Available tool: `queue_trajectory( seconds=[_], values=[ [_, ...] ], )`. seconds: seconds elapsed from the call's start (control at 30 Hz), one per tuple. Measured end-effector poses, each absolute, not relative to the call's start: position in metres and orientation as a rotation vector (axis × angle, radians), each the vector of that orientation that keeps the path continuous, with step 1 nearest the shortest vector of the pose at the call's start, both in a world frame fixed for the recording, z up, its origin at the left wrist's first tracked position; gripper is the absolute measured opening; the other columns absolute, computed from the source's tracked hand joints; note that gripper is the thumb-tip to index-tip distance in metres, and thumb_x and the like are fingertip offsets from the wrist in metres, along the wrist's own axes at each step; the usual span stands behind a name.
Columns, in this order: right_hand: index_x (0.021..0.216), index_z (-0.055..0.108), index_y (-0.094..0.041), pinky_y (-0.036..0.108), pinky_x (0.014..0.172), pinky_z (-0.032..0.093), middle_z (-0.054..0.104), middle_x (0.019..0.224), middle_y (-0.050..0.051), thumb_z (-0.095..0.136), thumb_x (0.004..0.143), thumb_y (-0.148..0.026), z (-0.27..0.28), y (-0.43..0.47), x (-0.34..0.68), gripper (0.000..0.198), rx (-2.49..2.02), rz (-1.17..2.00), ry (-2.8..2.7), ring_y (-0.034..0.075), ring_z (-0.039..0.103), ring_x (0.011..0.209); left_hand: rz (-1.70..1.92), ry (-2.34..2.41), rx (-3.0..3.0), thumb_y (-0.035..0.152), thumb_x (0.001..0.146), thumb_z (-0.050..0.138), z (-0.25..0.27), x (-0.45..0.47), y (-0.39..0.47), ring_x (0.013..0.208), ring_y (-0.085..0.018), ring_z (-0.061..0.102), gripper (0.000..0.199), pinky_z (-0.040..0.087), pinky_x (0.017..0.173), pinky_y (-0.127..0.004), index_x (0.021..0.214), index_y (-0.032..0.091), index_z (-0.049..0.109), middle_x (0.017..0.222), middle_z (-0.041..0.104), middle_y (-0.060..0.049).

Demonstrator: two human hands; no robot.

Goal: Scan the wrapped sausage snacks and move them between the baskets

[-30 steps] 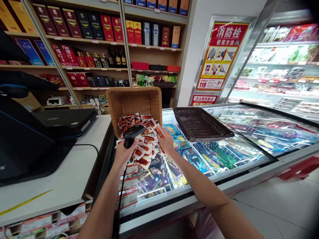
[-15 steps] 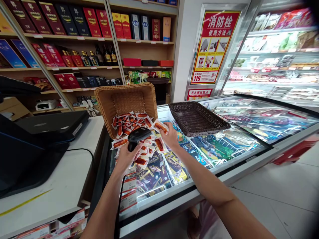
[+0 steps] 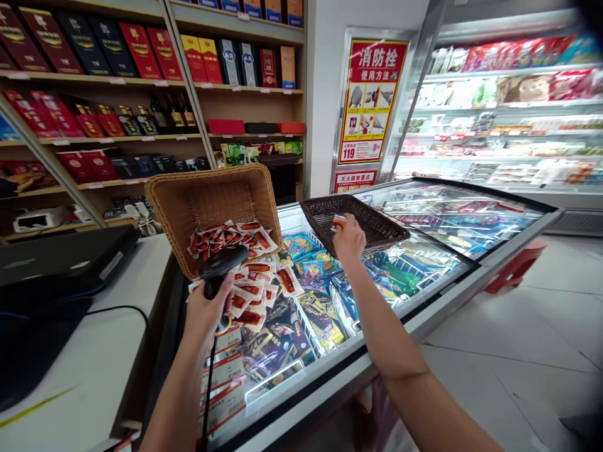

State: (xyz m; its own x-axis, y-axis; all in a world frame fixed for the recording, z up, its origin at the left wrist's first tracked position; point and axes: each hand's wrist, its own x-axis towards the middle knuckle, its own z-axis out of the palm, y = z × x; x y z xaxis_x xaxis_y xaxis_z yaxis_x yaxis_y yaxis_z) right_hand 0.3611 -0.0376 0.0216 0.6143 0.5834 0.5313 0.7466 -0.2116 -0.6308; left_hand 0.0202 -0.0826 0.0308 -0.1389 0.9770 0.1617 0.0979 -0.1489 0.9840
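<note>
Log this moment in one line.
left hand: holds scanner | right hand: holds wrapped sausage at dark basket | tan basket: tilted, sausages inside

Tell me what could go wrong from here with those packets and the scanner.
Loose packets, lying from the tilted tan basket out onto the freezer, might slide farther. The cord of the scanner, hanging below the left hand, might snag. The single packet pinched in the right hand by the dark basket might slip.

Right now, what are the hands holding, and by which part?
Left hand: a black handheld scanner, gripped around its handle. Right hand: a small wrapped packet, held with one end sticking out; the hand hides the exact grip.
</note>
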Motion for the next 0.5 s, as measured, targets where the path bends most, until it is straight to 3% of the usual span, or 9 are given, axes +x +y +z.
queue_trajectory(
  seconds=[0.1,0.17,0.27,0.33,0.4,0.5],
  values=[
    [0.135,0.06,-0.006,0.049,0.096,0.039,0.068,0.121,0.028,0.047,0.101,-0.012,0.017,-0.041,0.397,0.037,-1.982,-0.225,-0.888,0.033,0.063,0.108,1.477,1.302,1.224,0.06,0.062,0.091,0.038,0.015,-0.083,0.045,-0.01,0.048,0.053,0.038,0.042,-0.023,0.075,0.017,0.062,0.059,0.058,0.002],
    [0.132,0.061,-0.005,0.054,0.102,0.035,0.064,0.13,0.032,0.048,0.1,-0.013,0.014,-0.04,0.402,0.036,-1.941,-0.327,-0.836,0.037,0.056,0.12,1.51,1.294,1.177,0.059,0.06,0.093,0.04,0.014,-0.083,0.046,-0.01,0.049,0.054,0.04,0.042,-0.023,0.077,0.017,0.062,0.062,0.059,0.003],
    [0.126,0.066,-0.008,0.055,0.104,0.036,0.061,0.138,0.03,0.053,0.1,-0.021,0.013,-0.035,0.379,0.032,-1.899,-0.443,-0.974,0.038,0.052,0.126,1.531,1.296,1.126,0.058,0.057,0.095,0.041,0.015,-0.083,0.046,-0.009,0.048,0.056,0.04,0.042,-0.022,0.078,0.017,0.062,0.062,0.058,0.003],
    [0.113,0.073,-0.012,0.051,0.099,0.041,0.07,0.121,0.024,0.055,0.103,-0.03,0.011,-0.033,0.348,0.028,-1.981,-0.291,-1.254,0.035,0.061,0.113,1.527,1.306,1.113,0.059,0.057,0.094,0.039,0.016,-0.083,0.045,-0.009,0.048,0.057,0.039,0.042,-0.022,0.079,0.017,0.064,0.061,0.059,0.003],
    [0.096,0.077,-0.015,0.05,0.099,0.043,0.074,0.102,0.02,0.058,0.104,-0.044,0.007,-0.035,0.315,0.036,-2.074,-0.069,-1.552,0.033,0.067,0.104,1.519,1.321,1.118,0.063,0.058,0.093,0.038,0.018,-0.083,0.045,-0.009,0.048,0.058,0.038,0.041,-0.022,0.078,0.017,0.063,0.061,0.058,0.003],
    [0.087,0.079,-0.015,0.056,0.106,0.041,0.076,0.1,0.022,0.062,0.098,-0.064,-0.002,-0.044,0.275,0.053,-2.139,0.079,-1.835,0.039,0.068,0.113,1.501,1.329,1.133,0.066,0.058,0.091,0.038,0.02,-0.084,0.045,-0.01,0.049,0.059,0.037,0.042,-0.023,0.075,0.017,0.061,0.06,0.058,0.002]
  ],
)
